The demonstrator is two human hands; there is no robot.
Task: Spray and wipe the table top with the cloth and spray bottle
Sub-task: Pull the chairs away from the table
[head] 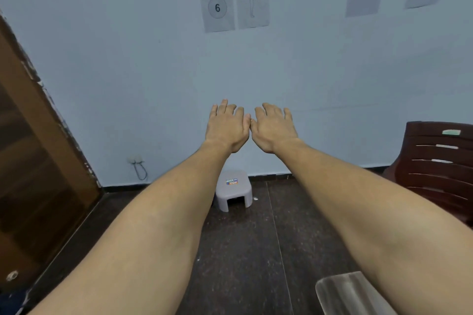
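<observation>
Well below our fingers [224, 107], the counter [340, 291] is cut by the bottom edge; above them, the papers [217, 5] have text too small to read.

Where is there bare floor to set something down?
Floor is bare in front of the stool, between the left arm and right arm, and in a strip along the door. Crowded at right: the chair and a grey slab corner.

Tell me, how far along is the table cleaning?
Nothing looks done yet. No cloth or spray bottle is in view, and only a grey corner at the bottom right might be the table; I cannot tell. In hand: nothing, the left hand and right hand are stretched out toward the wall, empty, fingers straight. Left to do: fetching both tools, spraying and wiping.
</observation>
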